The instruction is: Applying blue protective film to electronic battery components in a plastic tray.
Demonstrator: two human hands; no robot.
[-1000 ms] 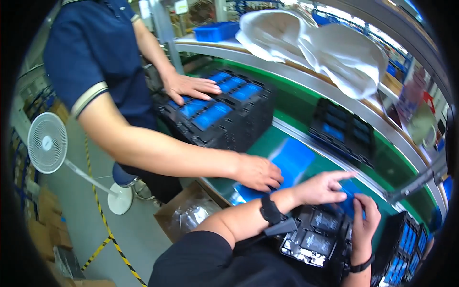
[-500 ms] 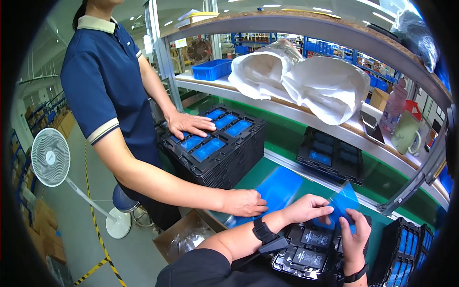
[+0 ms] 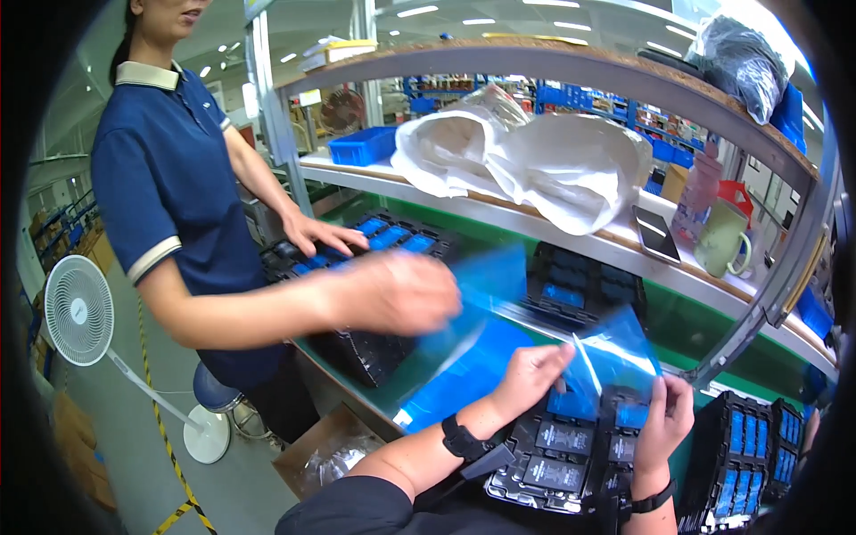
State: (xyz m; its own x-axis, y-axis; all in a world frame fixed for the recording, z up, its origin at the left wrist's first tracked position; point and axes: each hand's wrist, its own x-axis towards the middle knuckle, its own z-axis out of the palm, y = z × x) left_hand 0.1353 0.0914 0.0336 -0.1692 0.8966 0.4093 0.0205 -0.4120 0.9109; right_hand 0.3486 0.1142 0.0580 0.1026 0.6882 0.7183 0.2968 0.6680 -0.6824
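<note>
A clear blue film sheet (image 3: 617, 349) is stretched between my two hands. My left hand (image 3: 533, 374) pinches its left edge, and my right hand (image 3: 664, 421) pinches its lower right corner. Below them lies a black tray (image 3: 501, 486) with dark flat batteries (image 3: 563, 438) in its pockets. Blue film covers the pockets at the tray's far end. To the left, a stack of blue film sheets (image 3: 468, 379) lies on the green table. A co-worker's blurred hand (image 3: 406, 290) lifts another blue film (image 3: 490, 272) above it.
The co-worker's other hand (image 3: 323, 236) rests on a tall stack of black trays (image 3: 357, 343). More trays stand at the right (image 3: 736, 468) and under the shelf (image 3: 584, 285). An open carton (image 3: 334, 446) sits below the table edge. A mug (image 3: 722, 239) and phone (image 3: 655, 234) lie on the shelf.
The co-worker's near hand has risen from the film stack with a sheet. My hands have moved apart, spreading my film over the tray. The whole view has shifted slightly.
</note>
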